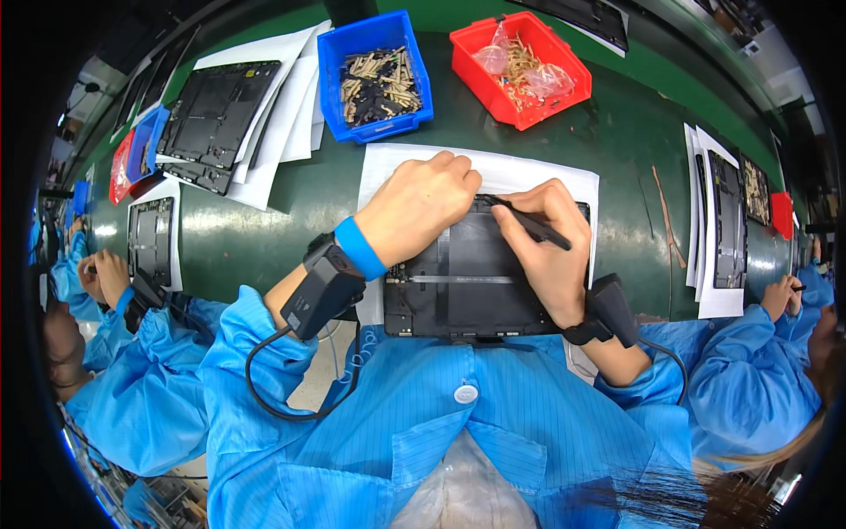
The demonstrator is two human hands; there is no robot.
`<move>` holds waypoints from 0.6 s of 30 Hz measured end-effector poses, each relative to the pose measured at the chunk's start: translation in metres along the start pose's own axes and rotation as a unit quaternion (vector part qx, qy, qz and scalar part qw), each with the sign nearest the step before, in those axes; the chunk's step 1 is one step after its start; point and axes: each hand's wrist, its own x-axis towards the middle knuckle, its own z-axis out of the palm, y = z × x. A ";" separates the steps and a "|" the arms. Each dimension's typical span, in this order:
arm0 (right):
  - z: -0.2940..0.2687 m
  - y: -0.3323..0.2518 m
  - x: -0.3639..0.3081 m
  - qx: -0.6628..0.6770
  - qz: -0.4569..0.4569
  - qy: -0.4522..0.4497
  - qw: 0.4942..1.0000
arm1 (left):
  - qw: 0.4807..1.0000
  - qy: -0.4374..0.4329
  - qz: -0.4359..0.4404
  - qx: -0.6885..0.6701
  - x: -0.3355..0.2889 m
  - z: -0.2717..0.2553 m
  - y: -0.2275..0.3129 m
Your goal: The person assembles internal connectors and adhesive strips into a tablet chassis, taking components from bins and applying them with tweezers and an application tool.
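Observation:
A black tablet-like device housing (pixel 458 304) lies flat in front of me on a white sheet (pixel 388 167). Its inside faces up, with a flat dark centre and small parts along the edges. My left hand (pixel 427 203) rests over its far edge, fingers curled down and their tips hidden. Held between thumb and fingers of my right hand (pixel 555 247) is a slim black pen-like tool (pixel 533 227). The tool's tip points at the far edge of the housing, close to my left fingers. Both wrists wear black devices with cables, and a blue band circles my left wrist.
Beyond the sheet stand a blue bin (pixel 374 79) of small black and tan strips and a red bin (pixel 520 70) with scraps and clear plastic. Stacked housings with white sheets (pixel 216 119) lie far left, more at right (pixel 727 220). Co-workers in blue sit on both sides.

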 end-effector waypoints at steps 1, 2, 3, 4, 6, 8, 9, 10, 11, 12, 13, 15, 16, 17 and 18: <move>-0.002 -0.001 0.002 0.019 0.020 0.004 1.000 | 1.000 0.001 -0.002 0.001 0.001 0.000 0.000; -0.005 -0.001 0.004 0.039 0.039 0.006 0.998 | 1.000 -0.004 -0.005 -0.009 0.001 0.000 -0.001; -0.009 0.002 0.007 0.045 0.008 -0.015 0.999 | 1.000 -0.008 -0.008 -0.018 -0.001 -0.001 -0.001; -0.012 0.001 0.013 0.047 0.005 -0.018 0.999 | 1.000 -0.006 -0.012 -0.016 -0.005 -0.001 -0.004; -0.018 -0.006 0.025 0.008 -0.028 -0.130 0.991 | 0.973 0.147 -0.076 -0.161 -0.021 -0.003 -0.013; -0.020 -0.005 0.027 0.007 0.002 -0.192 0.981 | 0.954 0.195 -0.180 -0.137 -0.034 -0.021 -0.011; -0.018 -0.004 0.029 -0.072 -0.010 -0.237 0.969 | 0.962 0.172 -0.186 -0.102 -0.043 -0.023 -0.007; -0.016 -0.005 0.031 -0.150 -0.023 -0.282 0.947 | 0.968 0.149 -0.192 -0.067 -0.052 -0.025 -0.002; -0.011 -0.002 0.032 -0.149 -0.029 -0.261 0.953 | 0.972 0.152 -0.171 -0.060 -0.057 -0.021 0.007; -0.007 0.002 0.035 -0.148 -0.031 -0.265 0.952 | 0.975 0.155 -0.149 -0.054 -0.059 -0.014 0.016; -0.001 0.007 0.038 -0.138 -0.063 -0.249 0.957 | 0.979 0.125 -0.160 -0.033 -0.062 -0.009 0.024; 0.007 0.012 0.048 -0.122 -0.113 -0.248 0.954 | 0.979 0.114 -0.170 -0.010 -0.060 -0.004 0.035; 0.009 0.013 0.051 -0.122 -0.114 -0.252 0.953 | 0.980 0.103 -0.173 0.009 -0.058 -0.001 0.037; 0.010 0.015 0.053 -0.117 -0.104 -0.280 0.947 | 0.979 0.107 -0.172 0.027 -0.058 0.005 0.037; 0.010 0.016 0.055 -0.113 -0.094 -0.308 0.940 | 0.978 0.109 -0.175 0.027 -0.057 0.006 0.038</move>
